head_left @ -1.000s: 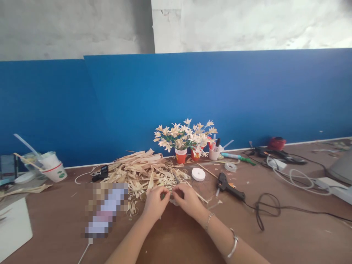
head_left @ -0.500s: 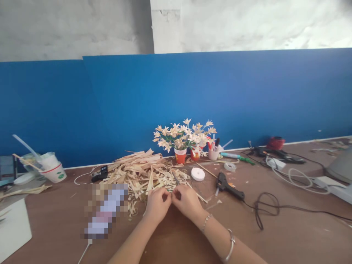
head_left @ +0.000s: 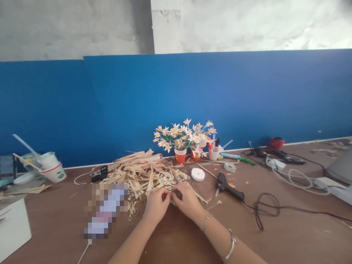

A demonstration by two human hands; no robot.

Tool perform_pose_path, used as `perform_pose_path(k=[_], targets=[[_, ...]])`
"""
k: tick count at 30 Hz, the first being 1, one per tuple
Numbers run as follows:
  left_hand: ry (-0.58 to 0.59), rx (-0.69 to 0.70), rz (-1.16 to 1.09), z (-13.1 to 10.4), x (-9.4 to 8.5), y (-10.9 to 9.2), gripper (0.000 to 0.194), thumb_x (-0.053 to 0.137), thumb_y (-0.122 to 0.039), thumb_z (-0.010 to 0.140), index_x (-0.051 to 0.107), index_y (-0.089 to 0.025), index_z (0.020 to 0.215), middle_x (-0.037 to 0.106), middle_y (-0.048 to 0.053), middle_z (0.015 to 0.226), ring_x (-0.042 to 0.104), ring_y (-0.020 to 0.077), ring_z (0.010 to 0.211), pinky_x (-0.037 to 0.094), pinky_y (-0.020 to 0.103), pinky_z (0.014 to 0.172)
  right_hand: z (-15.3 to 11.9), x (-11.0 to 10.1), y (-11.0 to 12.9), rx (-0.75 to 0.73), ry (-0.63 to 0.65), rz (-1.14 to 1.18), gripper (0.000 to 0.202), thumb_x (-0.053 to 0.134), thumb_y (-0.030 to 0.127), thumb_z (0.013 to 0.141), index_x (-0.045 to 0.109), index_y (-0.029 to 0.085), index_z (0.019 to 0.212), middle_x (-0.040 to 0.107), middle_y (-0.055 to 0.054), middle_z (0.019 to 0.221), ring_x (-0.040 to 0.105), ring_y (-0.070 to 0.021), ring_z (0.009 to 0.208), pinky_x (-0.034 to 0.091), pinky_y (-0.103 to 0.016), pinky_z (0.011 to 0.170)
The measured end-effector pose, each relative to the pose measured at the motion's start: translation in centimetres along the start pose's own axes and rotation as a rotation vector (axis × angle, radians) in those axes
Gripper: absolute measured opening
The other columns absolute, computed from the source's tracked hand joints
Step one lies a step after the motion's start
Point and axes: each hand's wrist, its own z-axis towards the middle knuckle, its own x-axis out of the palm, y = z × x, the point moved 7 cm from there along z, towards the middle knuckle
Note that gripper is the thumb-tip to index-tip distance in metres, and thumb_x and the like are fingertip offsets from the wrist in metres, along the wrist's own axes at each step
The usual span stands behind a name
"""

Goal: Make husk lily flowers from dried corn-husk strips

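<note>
My left hand (head_left: 156,206) and my right hand (head_left: 188,201) meet fingertip to fingertip just in front of a heap of pale dried husk strips (head_left: 143,170). The fingers of both are pinched together. Whatever lies between them is too small to make out. Behind the heap, pale star-shaped flowers (head_left: 178,134) stand in a red and white cup (head_left: 180,156). A white roll of tape (head_left: 198,174) lies beyond my right hand, with a black glue gun (head_left: 229,187) to its right.
A blurred-out phone-like object (head_left: 106,212) lies left of my hands. Farther left are a white cup (head_left: 55,173) and a white sheet (head_left: 13,229). Black cable (head_left: 275,208), a clear tape roll (head_left: 230,167) and a power strip (head_left: 334,187) lie to the right.
My hands have shifted very slightly, and the fingertips of my right hand have moved a little against those of my left. Everything on the table stays where it was.
</note>
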Motion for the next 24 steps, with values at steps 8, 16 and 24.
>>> perform_pose_path(k=[8, 16, 24], targets=[[-0.032, -0.064, 0.086, -0.5, 0.1, -0.2, 0.016, 0.052, -0.022, 0.075, 0.062, -0.02, 0.063, 0.067, -0.001, 0.068, 0.059, 0.0182, 0.072, 0.032, 0.032, 0.074, -0.3, 0.7, 0.4, 0.045, -0.013, -0.114, 0.01, 0.054, 0.01, 0.072, 0.061, 0.017, 0.068, 0.062, -0.003, 0.068, 0.055, -0.0167, 0.068, 0.038, -0.025, 0.066], [-0.113, -0.17, 0.156, 0.2, -1.6, 2.1, 0.016, 0.05, -0.022, 0.075, 0.061, -0.021, 0.063, 0.066, 0.0, 0.064, 0.058, 0.0183, 0.067, 0.034, 0.03, 0.072, -0.2, 0.5, -0.5, 0.118, 0.074, -0.178, 0.013, 0.052, 0.01, 0.072, 0.062, 0.017, 0.067, 0.064, -0.003, 0.069, 0.055, -0.0154, 0.068, 0.036, -0.023, 0.064], [-0.225, -0.134, 0.058, 0.8, -2.8, 4.3, 0.023, 0.049, -0.037, 0.08, 0.061, -0.019, 0.071, 0.066, 0.001, 0.069, 0.057, 0.0158, 0.064, 0.036, 0.024, 0.061, -0.7, 1.6, 0.7, -0.124, 0.243, -0.292, 0.018, 0.051, 0.015, 0.079, 0.067, 0.021, 0.076, 0.061, -0.004, 0.077, 0.052, -0.0183, 0.078, 0.033, -0.028, 0.069]])
